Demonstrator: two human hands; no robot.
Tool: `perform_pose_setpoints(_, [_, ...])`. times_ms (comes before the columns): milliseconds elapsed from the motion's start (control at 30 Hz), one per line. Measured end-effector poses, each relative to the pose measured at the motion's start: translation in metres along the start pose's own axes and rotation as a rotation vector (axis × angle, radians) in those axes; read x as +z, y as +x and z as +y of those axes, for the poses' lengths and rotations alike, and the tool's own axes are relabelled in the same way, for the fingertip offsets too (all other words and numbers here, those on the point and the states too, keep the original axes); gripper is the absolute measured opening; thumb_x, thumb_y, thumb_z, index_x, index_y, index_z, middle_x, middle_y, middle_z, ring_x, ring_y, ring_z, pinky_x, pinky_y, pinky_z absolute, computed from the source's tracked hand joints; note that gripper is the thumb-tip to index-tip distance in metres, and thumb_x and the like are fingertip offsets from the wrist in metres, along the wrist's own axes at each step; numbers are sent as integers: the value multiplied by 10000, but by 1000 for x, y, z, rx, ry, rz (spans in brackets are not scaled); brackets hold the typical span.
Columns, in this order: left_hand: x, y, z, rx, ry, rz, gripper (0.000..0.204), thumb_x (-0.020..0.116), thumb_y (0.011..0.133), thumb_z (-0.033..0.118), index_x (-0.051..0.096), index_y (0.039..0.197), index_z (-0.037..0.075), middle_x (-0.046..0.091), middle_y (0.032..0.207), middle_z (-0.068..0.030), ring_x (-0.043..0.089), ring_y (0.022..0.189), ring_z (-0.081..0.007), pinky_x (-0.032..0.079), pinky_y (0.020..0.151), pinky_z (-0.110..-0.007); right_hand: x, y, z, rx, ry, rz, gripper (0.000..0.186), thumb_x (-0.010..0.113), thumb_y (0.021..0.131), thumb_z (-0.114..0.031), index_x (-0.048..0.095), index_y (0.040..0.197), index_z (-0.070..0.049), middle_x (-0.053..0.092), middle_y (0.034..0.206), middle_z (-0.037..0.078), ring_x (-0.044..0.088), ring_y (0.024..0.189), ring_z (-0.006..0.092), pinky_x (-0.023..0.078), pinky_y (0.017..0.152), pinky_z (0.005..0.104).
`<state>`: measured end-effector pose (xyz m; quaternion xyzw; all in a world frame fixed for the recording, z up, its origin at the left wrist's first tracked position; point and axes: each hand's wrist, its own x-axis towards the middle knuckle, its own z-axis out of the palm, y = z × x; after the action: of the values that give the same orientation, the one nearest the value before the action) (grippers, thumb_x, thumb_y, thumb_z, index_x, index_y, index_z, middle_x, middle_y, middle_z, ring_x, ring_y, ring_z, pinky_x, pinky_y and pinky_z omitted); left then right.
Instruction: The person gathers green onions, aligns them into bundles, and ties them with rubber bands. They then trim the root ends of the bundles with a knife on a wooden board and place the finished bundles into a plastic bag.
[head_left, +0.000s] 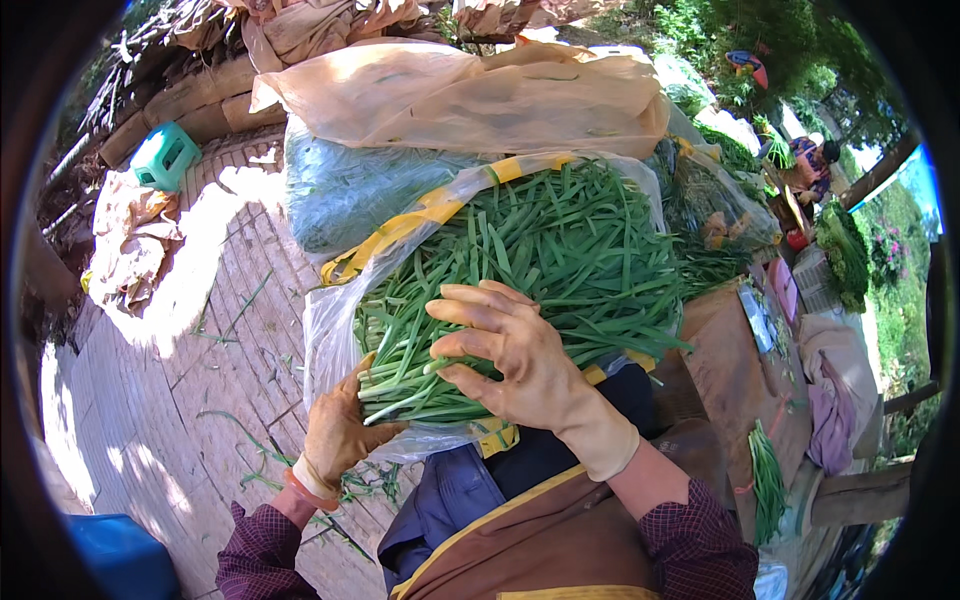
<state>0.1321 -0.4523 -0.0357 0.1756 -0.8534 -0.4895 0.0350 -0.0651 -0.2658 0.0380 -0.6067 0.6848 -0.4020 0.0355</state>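
Observation:
A thick heap of green garlic chives (560, 250) lies in front of me in a clear plastic bag (330, 330) with yellow-striped edges. The pale stem ends point left, toward my left hand (345, 420). That hand, in a tan rubber glove, is closed around the stem ends at the bag's lower left corner, thumb above and fingers below. Over the near part of the heap is my right hand (510, 355), gloved alike, with fingers spread and slightly bent. A stem end shows in the gap between its thumb and forefinger. The right palm's underside is hidden.
Behind the heap lie a filled plastic bag (370, 190) and an orange-tinted sheet (460, 95). A turquoise stool (165, 157) stands far left; a blue one (120, 555) is near left. Chive bunches (768, 480) lie at right. Another person (810, 165) is far right.

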Motion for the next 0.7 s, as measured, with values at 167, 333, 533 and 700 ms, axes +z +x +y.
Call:
perform_pose_setpoints(167, [-7, -3, 35, 86, 396, -3, 922, 883, 687, 336, 468, 1454, 37, 718, 1014, -151, 704, 858, -342, 545, 743, -430, 26, 14, -6, 5, 30, -130, 485, 625, 952, -403, 630, 1290, -55, 561, 1404, 223, 500, 1340, 412, 371, 1125, 507])
perform_pose_setpoints(333, [-11, 10, 79, 67, -201, 3, 755, 880, 664, 62, 585, 1352, -33, 760, 1055, -151, 749, 923, -199, 577, 822, -323, 21, 0, -5, 35, -95, -346, 1262, 616, 704, -815, 233, 1567, 23, 443, 1489, 295, 443, 1384, 425, 364, 1133, 491])
perform_pose_setpoints(533, [-17, 38, 133, 22, -404, -76, 725, 839, 730, 0, 566, 1402, 12, 737, 998, -68, 641, 929, -88, 538, 820, -272, -20, 2, -11, 12, -376, -325, 1391, 767, 640, -711, 100, 1575, 75, 389, 1541, 271, 449, 1393, 368, 386, 1133, 409])
perform_pose_setpoints(700, [-16, 62, 184, 93, -210, -48, 650, 837, 769, 195, 579, 1341, 22, 696, 830, -72, 627, 751, -112, 501, 653, -290, -66, 1, -14, 175, 26, -83, 1315, 967, 549, -216, 206, 1617, -125, 573, 1412, 176, 586, 1264, 343, 453, 1079, 420])
